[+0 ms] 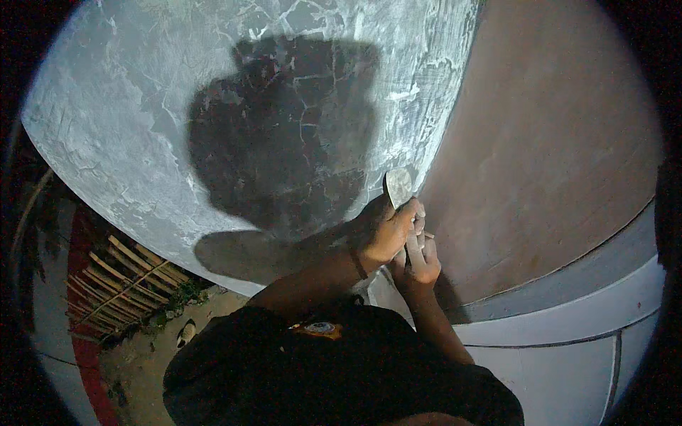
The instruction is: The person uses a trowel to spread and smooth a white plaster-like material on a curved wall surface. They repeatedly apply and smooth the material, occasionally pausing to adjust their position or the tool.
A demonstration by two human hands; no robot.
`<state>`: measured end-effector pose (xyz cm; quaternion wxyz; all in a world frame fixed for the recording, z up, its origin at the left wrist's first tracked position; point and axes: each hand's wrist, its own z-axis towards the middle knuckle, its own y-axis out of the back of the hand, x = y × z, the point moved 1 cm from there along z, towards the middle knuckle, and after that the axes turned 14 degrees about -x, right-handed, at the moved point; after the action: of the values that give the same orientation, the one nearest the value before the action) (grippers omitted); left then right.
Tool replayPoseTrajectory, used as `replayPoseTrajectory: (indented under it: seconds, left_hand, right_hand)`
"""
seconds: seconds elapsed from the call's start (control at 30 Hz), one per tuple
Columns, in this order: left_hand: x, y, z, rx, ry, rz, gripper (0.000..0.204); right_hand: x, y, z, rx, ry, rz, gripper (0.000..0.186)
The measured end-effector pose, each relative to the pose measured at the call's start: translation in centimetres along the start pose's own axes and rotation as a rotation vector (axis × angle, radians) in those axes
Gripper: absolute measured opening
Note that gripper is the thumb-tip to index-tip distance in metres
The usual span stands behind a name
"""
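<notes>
Both of my hands are together in front of my chest, beside the corner where a cracked grey wall (142, 163) meets a smooth brown wall (547, 149). My left hand (386, 238) is closed around a putty knife, with its pale, rounded blade (400, 186) sticking up past the fingers. Just below and to the right, my right hand (420, 266) is closed, its fingers whitened with dust and bunched close to the left hand. What the right hand grips, if anything, I cannot make out. White smears of filler streak the grey wall above the blade.
A large dark shadow falls over the grey wall. Along the foot of the brown wall runs a grey ledge (554, 305), with pale panels beneath. Down at the left lie a slatted wooden rack (124, 284), a red strip (87, 355) and bare ground (153, 376).
</notes>
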<state>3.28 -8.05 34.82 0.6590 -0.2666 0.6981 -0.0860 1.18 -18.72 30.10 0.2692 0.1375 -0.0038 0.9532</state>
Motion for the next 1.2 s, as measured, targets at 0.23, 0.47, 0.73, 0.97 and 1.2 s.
replayPoseTrajectory:
  seconds: [0.23, 0.47, 0.73, 0.97, 1.2]
  left_hand:
    - [1.6, 0.8, 0.6, 0.049, -0.044, -0.044, 0.025]
    - [1.8, 1.6, 0.3, 0.056, 0.04, -0.118, 0.012]
    - [1.5, 1.9, 0.5, 0.04, -0.197, 0.186, 0.027]
    - [-2.3, 0.5, -0.6, 0.109, -0.126, 0.242, 0.032]
    - [-5.0, -1.6, -0.8, -0.051, -0.416, 0.296, 0.034]
  right_hand:
    - [-0.4, 0.6, -1.5, 0.092, -0.03, 0.002, 0.041]
    - [-0.5, 0.1, -1.9, 0.145, -0.071, 0.004, 0.042]
    - [0.2, 0.0, -0.7, 0.135, -0.069, 0.012, 0.041]
    - [0.2, -0.4, 0.1, 0.148, -0.188, 0.02, 0.042]
    - [0.7, -0.7, 3.3, 0.084, -0.104, 0.099, 0.046]
